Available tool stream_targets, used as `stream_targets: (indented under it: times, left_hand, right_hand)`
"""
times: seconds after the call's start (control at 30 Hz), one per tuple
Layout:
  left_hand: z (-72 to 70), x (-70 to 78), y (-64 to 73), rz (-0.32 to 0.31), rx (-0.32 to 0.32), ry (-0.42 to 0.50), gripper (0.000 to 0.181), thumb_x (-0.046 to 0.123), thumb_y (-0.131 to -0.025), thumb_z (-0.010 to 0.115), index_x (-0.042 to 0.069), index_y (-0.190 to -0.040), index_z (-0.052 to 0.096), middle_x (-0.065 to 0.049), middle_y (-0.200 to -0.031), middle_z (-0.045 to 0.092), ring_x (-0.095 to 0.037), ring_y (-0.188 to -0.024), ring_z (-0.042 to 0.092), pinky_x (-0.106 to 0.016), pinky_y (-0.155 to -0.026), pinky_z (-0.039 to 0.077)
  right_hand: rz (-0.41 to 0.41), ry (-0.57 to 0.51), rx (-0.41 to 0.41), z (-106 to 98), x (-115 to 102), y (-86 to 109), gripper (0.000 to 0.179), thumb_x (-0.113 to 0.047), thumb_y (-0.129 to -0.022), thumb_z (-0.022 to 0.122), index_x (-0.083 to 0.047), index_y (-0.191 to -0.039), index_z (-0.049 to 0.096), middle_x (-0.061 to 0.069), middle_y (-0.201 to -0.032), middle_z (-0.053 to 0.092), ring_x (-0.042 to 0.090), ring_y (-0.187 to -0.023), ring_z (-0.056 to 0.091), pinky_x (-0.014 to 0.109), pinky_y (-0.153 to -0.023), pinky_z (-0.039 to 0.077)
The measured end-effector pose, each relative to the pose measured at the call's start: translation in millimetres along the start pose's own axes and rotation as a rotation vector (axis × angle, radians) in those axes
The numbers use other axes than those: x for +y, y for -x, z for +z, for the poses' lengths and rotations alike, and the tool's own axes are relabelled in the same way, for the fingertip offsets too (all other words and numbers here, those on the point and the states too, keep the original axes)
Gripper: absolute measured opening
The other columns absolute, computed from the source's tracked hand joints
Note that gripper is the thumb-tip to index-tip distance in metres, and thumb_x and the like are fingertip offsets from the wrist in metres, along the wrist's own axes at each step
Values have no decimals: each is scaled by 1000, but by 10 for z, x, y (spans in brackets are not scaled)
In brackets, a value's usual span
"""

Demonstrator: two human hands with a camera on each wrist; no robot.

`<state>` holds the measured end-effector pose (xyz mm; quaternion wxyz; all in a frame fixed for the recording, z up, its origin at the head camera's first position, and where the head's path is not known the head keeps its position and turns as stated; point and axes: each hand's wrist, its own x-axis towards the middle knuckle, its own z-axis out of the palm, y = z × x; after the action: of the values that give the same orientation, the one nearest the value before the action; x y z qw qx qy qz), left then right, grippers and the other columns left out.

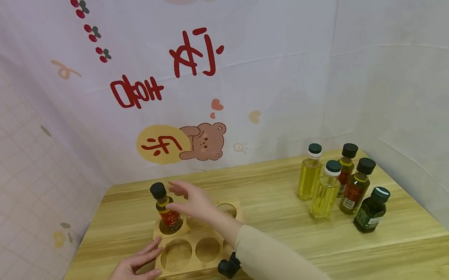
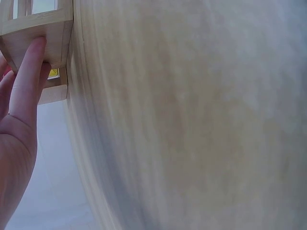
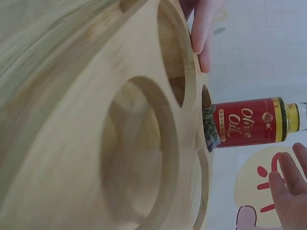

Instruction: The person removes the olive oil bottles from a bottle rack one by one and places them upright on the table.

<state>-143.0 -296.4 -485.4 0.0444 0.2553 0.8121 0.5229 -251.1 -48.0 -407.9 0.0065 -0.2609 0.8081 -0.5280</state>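
Note:
A wooden rack (image 1: 198, 267) with round holes stands on the table. One dark-capped olive oil bottle (image 1: 171, 216) with a red label is set in its back left hole; in the right wrist view the bottle's (image 3: 247, 122) lower end passes into the hole. My right hand (image 1: 194, 202) is beside the bottle's upper part, fingers spread, with a gap to the bottle in the right wrist view. At the rack's left side is my left hand (image 1: 129, 271), fingers extended along the edge and thumb near the front corner. The left wrist view has a straight finger against the rack's wood (image 2: 57, 38).
On the table's right side stand two clear bottles of yellow oil (image 1: 310, 178), two red-labelled bottles (image 1: 354, 194) and a short dark green bottle (image 1: 370, 213). A black device (image 1: 229, 266) sits at my right wrist. Printed white cloth (image 1: 276, 82) hangs behind the table.

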Motion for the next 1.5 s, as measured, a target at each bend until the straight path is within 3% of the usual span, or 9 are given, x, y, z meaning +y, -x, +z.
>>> stream_targets:
  times: [0.17, 0.37, 0.67, 0.9, 1.3, 1.5]
  left_hand:
    - [-5, -5, 5, 7, -6, 5, 46, 5, -91, 71, -4, -135, 59, -22, -149, 41, 7, -130, 37, -13, -95, 38]
    - [-11, -4, 10, 5, -17, 34, 47, 4, -91, 70, -5, -136, 57, -22, -150, 39, 7, -130, 36, -13, -95, 38]
    - [-4, -13, 20, 23, -23, 55, 47, 1, -91, 69, -7, -135, 56, -23, -150, 38, 6, -131, 37, -14, -96, 38]
    - [-2, -23, 26, 10, -11, 38, 46, 3, -91, 70, -5, -135, 58, -21, -150, 40, 7, -130, 37, -13, -95, 38]
    - [9, -30, 8, 17, -3, -5, 46, 5, -90, 72, -4, -134, 59, -22, -148, 42, 7, -130, 37, -14, -95, 38]
    - [0, -43, 7, 21, -12, 21, 47, 3, -91, 70, -5, -135, 58, -24, -149, 40, 7, -131, 36, -14, -95, 39]
  right_hand:
    - [9, -7, 8, 63, -73, -71, 62, -27, -91, 75, -23, -147, 50, 0, -132, 63, 14, -121, 57, 38, -100, 46]
    - [22, -32, 33, 143, -164, -125, 60, -26, -90, 76, -22, -145, 52, -1, -124, 67, 14, -113, 62, 36, -97, 48]
    - [5, -55, 72, 238, -207, -115, 47, -18, -91, 75, -16, -136, 61, -2, -110, 70, 9, -97, 64, 24, -85, 49]
    - [28, -164, 99, 232, -170, -53, 44, -18, -89, 76, -17, -132, 64, -5, -107, 70, 7, -96, 64, 25, -85, 51]
    - [-2, -147, 125, 212, -145, 3, 42, -17, -88, 78, -17, -128, 66, -3, -105, 72, 4, -92, 64, 22, -82, 51]
    - [-24, -221, 128, 156, -211, 37, 41, -16, -89, 77, -16, -129, 66, -3, -106, 72, 5, -94, 65, 24, -84, 51]
